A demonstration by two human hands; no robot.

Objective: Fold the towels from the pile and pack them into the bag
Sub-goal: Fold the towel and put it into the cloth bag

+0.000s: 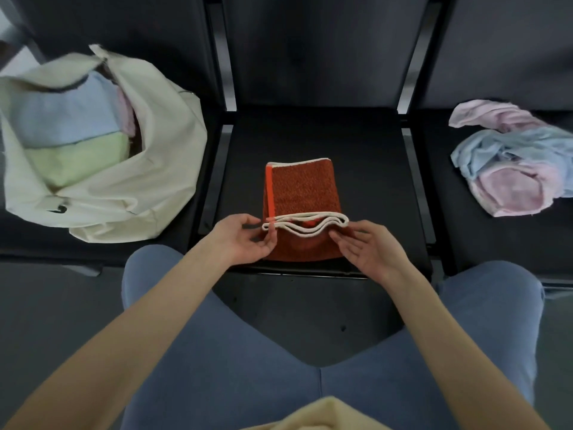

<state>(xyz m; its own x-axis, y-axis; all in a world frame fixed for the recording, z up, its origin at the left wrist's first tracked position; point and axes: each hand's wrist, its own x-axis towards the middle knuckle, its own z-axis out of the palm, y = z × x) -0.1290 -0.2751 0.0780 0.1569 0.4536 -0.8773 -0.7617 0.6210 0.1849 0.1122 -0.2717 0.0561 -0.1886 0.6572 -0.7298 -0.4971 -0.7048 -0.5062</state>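
An orange towel (302, 189) with a white edge lies partly folded on the middle black seat (316, 135). My left hand (245, 240) pinches the left end of its raised white-edged near fold. My right hand (366, 246) pinches the right end of that fold. A cream cloth bag (148, 181) lies open on the left seat with folded blue, green and pink towels inside. The pile of unfolded pink and blue towels (511, 162) lies on the right seat.
Three black seats stand in a row with metal gaps between them. My knees in blue trousers (217, 352) are just in front of the middle seat. A pale yellow garment (322, 414) shows at the bottom edge.
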